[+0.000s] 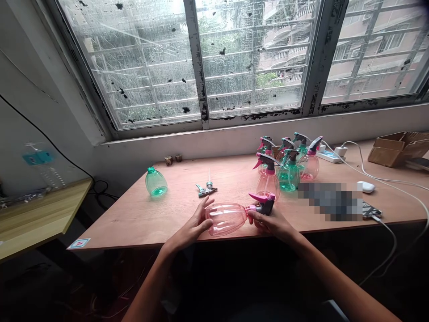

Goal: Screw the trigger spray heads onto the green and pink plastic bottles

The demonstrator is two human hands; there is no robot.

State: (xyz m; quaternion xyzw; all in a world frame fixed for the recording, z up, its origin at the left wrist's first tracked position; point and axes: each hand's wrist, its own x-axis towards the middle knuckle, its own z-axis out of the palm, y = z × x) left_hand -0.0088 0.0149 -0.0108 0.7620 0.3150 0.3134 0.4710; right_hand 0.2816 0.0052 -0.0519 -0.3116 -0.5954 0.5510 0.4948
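Observation:
A clear pink spray bottle (225,219) lies sideways between my hands, just above the table's front edge. My left hand (197,223) is closed around its base end. At the neck, my right hand (268,221) grips by the pink collar, below the black and pink trigger head (264,203). Beyond my left hand, a separate green and grey trigger sprayer (208,190) lies on the table with its thin tube pointing away. A green bottle (156,183) without a sprayer stands farther left. Several pink and green spray bottles (288,172) with trigger heads stand together at the right.
On the wooden table (134,223), a cardboard box (398,150), a power strip (330,155) and white cables occupy the right side. A white earphone case (366,187) and a phone (372,210) lie nearer. Two small brown objects (172,159) sit by the window wall.

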